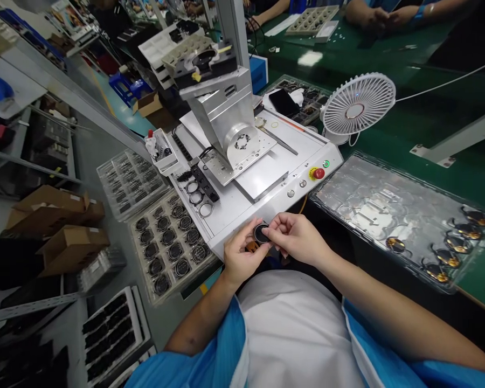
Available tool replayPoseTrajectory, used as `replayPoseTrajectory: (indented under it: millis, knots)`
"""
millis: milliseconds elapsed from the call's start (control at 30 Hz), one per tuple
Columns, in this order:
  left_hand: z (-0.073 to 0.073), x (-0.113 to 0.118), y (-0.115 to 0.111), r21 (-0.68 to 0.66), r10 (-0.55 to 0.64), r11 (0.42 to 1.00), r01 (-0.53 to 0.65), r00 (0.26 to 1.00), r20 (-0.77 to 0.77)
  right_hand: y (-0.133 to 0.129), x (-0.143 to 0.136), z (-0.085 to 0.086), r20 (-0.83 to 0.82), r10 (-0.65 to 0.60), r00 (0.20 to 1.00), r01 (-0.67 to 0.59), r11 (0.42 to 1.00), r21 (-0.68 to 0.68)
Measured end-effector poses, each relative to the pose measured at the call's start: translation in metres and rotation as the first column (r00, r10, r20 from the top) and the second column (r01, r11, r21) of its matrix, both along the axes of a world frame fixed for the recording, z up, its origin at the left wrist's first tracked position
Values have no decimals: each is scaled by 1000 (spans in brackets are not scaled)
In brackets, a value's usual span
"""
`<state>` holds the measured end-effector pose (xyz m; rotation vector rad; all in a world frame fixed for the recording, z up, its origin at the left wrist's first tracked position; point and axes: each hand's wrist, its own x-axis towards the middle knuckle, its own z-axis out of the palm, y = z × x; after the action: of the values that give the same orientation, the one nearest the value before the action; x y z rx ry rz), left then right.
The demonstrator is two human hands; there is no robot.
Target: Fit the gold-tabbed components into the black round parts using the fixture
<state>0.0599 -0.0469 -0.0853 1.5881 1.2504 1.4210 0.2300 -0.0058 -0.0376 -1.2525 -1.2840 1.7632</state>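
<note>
Far left: molded tray [144, 272] with dark round parts seated in its pockets. Next, loose rings [206, 216] on the machine base, just beside the black bar [204, 183]. Elbow clear of those, they look easy to knock.

Left hand [240, 256]: fingers grasping the round part [260, 234] at its left and lower edge. Part is in front of the torso, just off the machine's near edge, dark face up, silvery rim showing. Good hold: rim only, light and even, no squeeze across the face. Something amber shows just below it, probably thin and bendable; don't fold or pinch it.

Right hand [301, 237]: fingers bent, tips at the part's right side, partly over the face. Can't tell if they pinch it or just press. I'd work from the edge, small moves, left hand as the steady one. Fingertips off the face where possible, smudge risk.

Right of that: red stop button [318, 173], watch the wrist. Then clear tray [364, 188], amber-marked pieces toward its right end. Sleeve off those.
</note>
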Motion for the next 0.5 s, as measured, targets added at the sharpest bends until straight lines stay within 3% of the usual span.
replayPoseTrajectory:
  millis: [200,300,367,433,500]
  knots:
    - [-3,2,-3,2,12,1000,-12,1000,-15,-6,-3,-12,-7,-125,992,125,985,122]
    - [-6,6,-4,-5,-85,996,84,996,-41,-5,10,-20,-97,-55,994,56,998,5]
    - [-7,6,-2,-6,-185,983,185,977,-106,-1,38,-27,-86,-147,985,149,989,13]
    - [-8,4,1,-7,-252,967,255,953,-168,0,86,-34,29,-418,908,411,902,128]
    - [-7,-1,5,0,-276,960,281,942,-193,-9,148,-40,195,-720,666,668,692,272]
